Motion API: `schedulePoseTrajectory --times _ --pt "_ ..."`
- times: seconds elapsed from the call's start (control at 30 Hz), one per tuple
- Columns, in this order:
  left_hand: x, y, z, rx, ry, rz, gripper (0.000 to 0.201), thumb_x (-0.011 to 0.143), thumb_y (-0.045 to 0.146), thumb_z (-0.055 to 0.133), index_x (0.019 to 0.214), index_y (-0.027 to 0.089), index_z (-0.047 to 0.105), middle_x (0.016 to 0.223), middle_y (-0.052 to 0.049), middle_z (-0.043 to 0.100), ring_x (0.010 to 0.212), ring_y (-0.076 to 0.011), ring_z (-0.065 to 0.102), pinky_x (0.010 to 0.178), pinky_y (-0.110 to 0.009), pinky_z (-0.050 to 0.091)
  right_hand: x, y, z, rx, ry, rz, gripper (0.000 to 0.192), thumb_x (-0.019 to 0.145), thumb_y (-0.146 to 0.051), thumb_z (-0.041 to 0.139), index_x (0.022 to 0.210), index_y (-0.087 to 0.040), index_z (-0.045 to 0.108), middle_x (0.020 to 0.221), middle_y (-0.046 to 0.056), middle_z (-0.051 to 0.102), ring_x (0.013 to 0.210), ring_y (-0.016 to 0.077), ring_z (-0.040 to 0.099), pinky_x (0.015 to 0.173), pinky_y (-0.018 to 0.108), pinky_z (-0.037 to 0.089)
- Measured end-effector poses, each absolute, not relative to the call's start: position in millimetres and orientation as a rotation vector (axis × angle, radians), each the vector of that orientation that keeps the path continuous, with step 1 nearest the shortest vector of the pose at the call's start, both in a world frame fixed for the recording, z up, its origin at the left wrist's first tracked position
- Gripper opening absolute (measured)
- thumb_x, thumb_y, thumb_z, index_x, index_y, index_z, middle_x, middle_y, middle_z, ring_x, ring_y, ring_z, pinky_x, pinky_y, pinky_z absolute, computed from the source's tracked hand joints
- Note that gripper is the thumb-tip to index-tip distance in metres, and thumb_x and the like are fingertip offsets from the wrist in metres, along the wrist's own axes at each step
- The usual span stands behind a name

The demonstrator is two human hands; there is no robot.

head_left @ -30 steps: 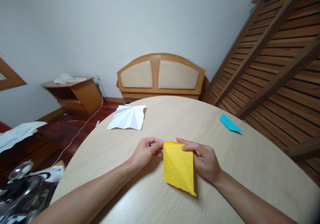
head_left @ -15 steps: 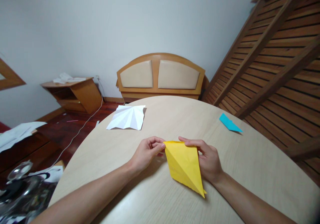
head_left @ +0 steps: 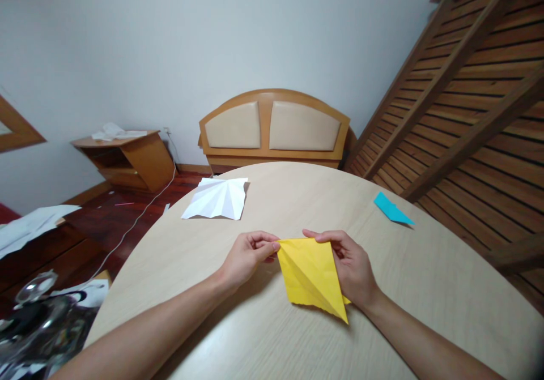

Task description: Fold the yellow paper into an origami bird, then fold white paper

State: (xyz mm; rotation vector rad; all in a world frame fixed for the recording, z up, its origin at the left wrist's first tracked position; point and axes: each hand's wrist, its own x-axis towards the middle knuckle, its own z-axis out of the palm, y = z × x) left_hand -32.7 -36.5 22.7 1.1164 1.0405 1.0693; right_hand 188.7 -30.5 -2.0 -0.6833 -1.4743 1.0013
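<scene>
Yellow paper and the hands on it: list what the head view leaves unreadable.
- Underside of the yellow paper: faces away from the head camera.
- Right hand: palm and thumb hidden behind the sheet.
- Left hand: fingertips curl onto the paper's corner; the exact pinch is too small to read.
- Blue paper: too small to tell its folds.
- Clutter at the lower left: blurred, cut by the frame edge.

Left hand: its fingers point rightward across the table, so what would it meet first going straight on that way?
The left hand already pinches the left corner of the yellow folded paper, so the sheet comes first. Just beyond it lies the right hand, holding the paper's other side; depth between them is unclear.
</scene>
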Motion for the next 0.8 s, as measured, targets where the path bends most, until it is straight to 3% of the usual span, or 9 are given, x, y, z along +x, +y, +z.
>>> schedulePoseTrajectory --times 0.17,0.27,0.33,0.43,0.53,0.8 --pt "-34.3 -35.0 21.5 1.168 1.104 1.069 0.037 0.072 0.046 0.082 0.079 0.013 0.068 0.07 -0.005 0.068 0.061 -0.0138 0.061 0.058 -0.024 0.047 187.0 -31.4 -3.6 -0.744 -1.492 1.15 0.019 0.098 -0.043 0.059 0.103 -0.026 0.065 0.124 0.01 0.074 0.107 0.0212 0.073 0.089 0.034 0.06" --pt "-34.8 -33.4 18.7 1.226 1.164 1.105 0.037 0.073 0.048 0.079 0.079 0.014 0.064 0.065 -0.002 0.064 0.057 -0.0124 0.058 0.054 -0.022 0.046 186.9 -33.6 0.2 -0.82 -1.474 1.253 0.03 0.1 -0.049 0.053 0.116 -0.025 0.061 0.131 0.013 0.069 0.117 0.0235 0.068 0.1 0.04 0.053" --pt "-35.4 -32.8 17.0 1.265 1.2 1.152 0.038 0.074 0.049 0.077 0.08 0.015 0.063 0.067 -0.001 0.063 0.057 -0.0123 0.057 0.052 -0.022 0.045 186.4 -35.1 4.1 -0.868 -1.427 1.324 0.039 0.1 -0.053 0.05 0.127 -0.025 0.053 0.129 0.014 0.07 0.113 0.0245 0.069 0.096 0.041 0.054" --pt "-36.4 -32.3 15.1 1.323 1.225 1.194 0.037 0.075 0.049 0.074 0.08 0.015 0.062 0.068 -0.001 0.062 0.058 -0.0118 0.055 0.052 -0.022 0.044 183.8 -36.1 8.4 -0.933 -1.404 1.412 0.056 0.091 -0.053 0.064 0.134 -0.024 0.044 0.114 0.013 0.075 0.095 0.0244 0.074 0.081 0.037 0.058" --pt "-36.4 -32.0 13.1 1.353 1.202 1.156 0.036 0.076 0.047 0.074 0.084 0.014 0.062 0.063 0.001 0.059 0.056 -0.0111 0.052 0.052 -0.022 0.043 180.3 -35.4 9.7 -1.002 -1.368 1.448 0.063 0.082 -0.051 0.075 0.129 -0.022 0.046 0.097 0.01 0.078 0.081 0.0233 0.074 0.069 0.033 0.057" --pt "-34.7 -34.8 8.9 1.419 1.141 1.025 0.03 0.082 0.043 0.07 0.085 0.013 0.067 0.069 -0.003 0.065 0.06 -0.0121 0.056 0.053 -0.022 0.039 176.9 -34.3 10.7 -1.004 -1.294 1.56 0.041 0.082 -0.056 0.072 0.097 -0.02 0.062 0.08 0.004 0.076 0.07 0.0217 0.073 0.065 0.032 0.055"
